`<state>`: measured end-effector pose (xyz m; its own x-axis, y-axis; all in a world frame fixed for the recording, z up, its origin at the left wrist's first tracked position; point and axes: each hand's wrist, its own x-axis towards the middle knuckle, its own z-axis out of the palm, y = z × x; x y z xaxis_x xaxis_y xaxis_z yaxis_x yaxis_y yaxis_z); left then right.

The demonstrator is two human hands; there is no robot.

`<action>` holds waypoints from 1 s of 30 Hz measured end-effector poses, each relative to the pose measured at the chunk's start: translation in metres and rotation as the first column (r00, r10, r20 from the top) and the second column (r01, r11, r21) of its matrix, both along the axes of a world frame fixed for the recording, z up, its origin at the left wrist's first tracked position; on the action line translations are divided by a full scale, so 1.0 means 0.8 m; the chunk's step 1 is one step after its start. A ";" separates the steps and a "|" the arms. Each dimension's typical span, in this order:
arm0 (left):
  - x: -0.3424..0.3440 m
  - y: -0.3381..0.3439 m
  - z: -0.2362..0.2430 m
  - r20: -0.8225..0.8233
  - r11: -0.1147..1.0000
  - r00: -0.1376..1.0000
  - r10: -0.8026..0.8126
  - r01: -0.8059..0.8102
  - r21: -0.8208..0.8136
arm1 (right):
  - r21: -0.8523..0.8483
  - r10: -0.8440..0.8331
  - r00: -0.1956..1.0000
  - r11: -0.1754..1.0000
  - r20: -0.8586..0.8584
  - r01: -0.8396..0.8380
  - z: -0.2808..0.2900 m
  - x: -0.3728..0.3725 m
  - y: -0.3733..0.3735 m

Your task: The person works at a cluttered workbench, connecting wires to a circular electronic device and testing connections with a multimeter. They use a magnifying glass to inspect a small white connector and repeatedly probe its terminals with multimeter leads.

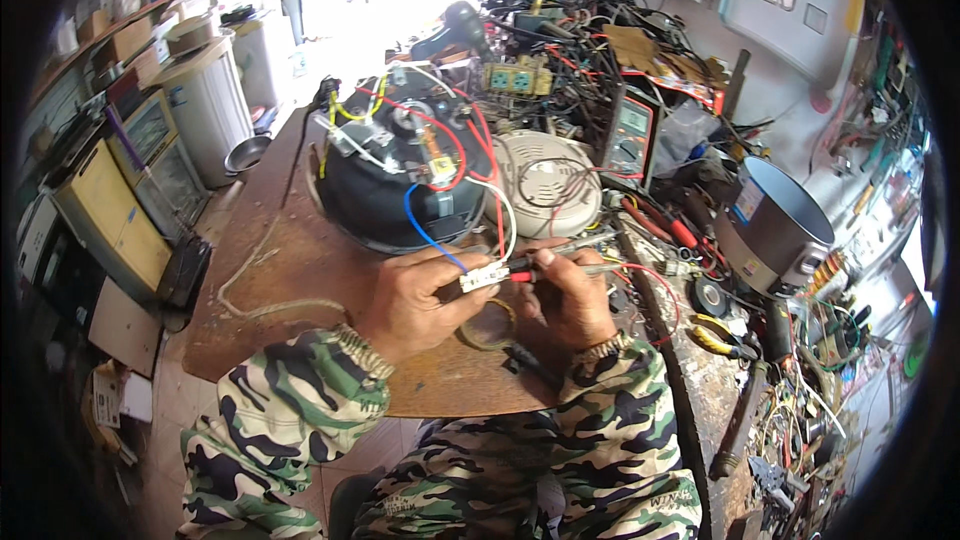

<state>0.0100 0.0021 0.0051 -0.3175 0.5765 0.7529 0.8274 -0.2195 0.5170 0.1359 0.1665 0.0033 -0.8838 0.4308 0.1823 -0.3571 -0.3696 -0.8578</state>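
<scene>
My left hand (415,302) pinches a small white circuit board (482,278), with blue, white and red wires running from it. Those wires lead up to an upturned black rice cooker body (375,195), its wiring exposed on top. In my right hand (572,298) are the multimeter probes (522,277), with a red tip touching or very near the board's right end; exact contact is too small to tell. Beyond that hand lies a round beige vented cover (548,185). The multimeter (630,135) leans upright at the back right.
A wooden tabletop (260,310) carries the cooker, with a pale cord (250,312) trailing on its left. On the cluttered right bench are a grey pot (780,225), yellow-handled pliers (722,338) and black tape (709,296). Tangled cables (560,35) pile up behind.
</scene>
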 end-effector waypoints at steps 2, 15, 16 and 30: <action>0.001 -0.002 0.001 0.019 1.000 1.000 -0.003 0.003 -0.011 | 0.036 -0.001 1.000 0.999 -0.010 0.001 0.003 0.000 -0.001; -0.001 -0.003 -0.002 0.040 1.000 0.999 0.001 -0.001 0.018 | 0.020 0.000 1.000 1.000 -0.007 0.000 -0.006 -0.004 0.004; -0.001 -0.003 -0.003 0.029 1.000 1.000 0.001 -0.002 0.030 | 0.038 0.001 1.000 0.999 -0.010 -0.001 -0.007 -0.005 0.004; 0.004 -0.003 0.000 0.056 1.000 0.998 0.013 -0.014 0.013 | -0.005 0.028 0.998 1.000 -0.056 -0.028 -0.008 -0.005 0.003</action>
<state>0.0130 -0.0003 0.0054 -0.3669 0.5620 0.7413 0.8002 -0.2158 0.5596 0.1320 0.1688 -0.0034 -0.8840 0.4074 0.2291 -0.3939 -0.3854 -0.8345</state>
